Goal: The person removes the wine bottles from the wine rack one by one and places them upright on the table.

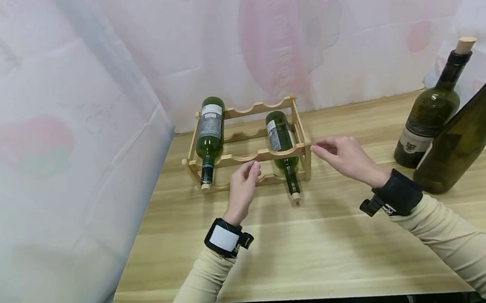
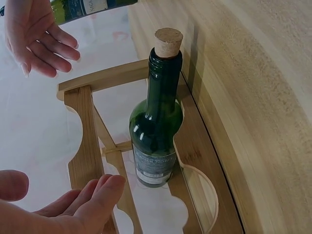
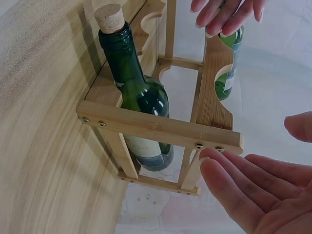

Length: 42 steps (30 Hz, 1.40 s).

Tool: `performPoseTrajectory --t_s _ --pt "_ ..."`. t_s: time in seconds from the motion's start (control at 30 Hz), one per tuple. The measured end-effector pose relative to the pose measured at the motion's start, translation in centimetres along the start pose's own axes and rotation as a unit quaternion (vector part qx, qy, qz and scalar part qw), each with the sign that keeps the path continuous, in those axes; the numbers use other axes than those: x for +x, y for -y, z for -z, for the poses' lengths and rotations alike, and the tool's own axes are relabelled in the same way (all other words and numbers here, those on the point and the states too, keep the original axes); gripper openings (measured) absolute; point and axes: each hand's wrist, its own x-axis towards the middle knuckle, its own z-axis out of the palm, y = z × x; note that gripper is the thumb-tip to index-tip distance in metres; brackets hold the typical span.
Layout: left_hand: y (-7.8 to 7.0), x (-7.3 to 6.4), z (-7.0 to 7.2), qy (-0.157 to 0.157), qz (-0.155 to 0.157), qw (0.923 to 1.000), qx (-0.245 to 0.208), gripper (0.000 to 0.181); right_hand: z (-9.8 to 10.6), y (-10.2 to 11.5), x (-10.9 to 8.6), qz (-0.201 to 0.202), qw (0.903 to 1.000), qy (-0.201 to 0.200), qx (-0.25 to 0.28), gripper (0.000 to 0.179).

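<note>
A wooden rack (image 1: 264,155) is set on a table (image 1: 302,256). One corked green bottle (image 1: 211,135) is held on its upper tier at the left, another, the lower bottle (image 1: 282,136), on the lower tier at the right; both necks are pointed toward the person. Nothing is gripped by the left hand (image 1: 241,189), fingers loosely extended before the rack, or by the right hand (image 1: 348,160), fingers relaxed at its right front corner; whether contact is made cannot be told. Two further bottles (image 1: 430,110) are placed at the right.
</note>
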Motion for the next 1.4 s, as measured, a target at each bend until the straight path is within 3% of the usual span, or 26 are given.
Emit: performPoseTrajectory --t_s 0.27,0.77,1.1,1.4 --pt "0.1 0.1 0.6 -0.006 0.004 0.9999 0.009 0.043 -0.1 0.3 0.1 0.003 1.0000 -0.005 0.003 0.043" --pt "1.7 0.1 1.6 -0.028 0.040 0.9983 -0.031 0.044 -0.8 0.6 0.2 0.016 0.9998 -0.004 -0.006 0.040" --pt "3.1 0.3 2.4 -0.051 0.047 0.9965 -0.046 0.041 -1.1 0.7 0.2 0.023 0.9997 -0.001 -0.003 0.040" --pt "4.1 0.2 3.6 -0.066 0.079 0.9923 -0.068 0.044 -1.3 0.7 0.3 0.027 0.9996 0.002 0.004 0.040"
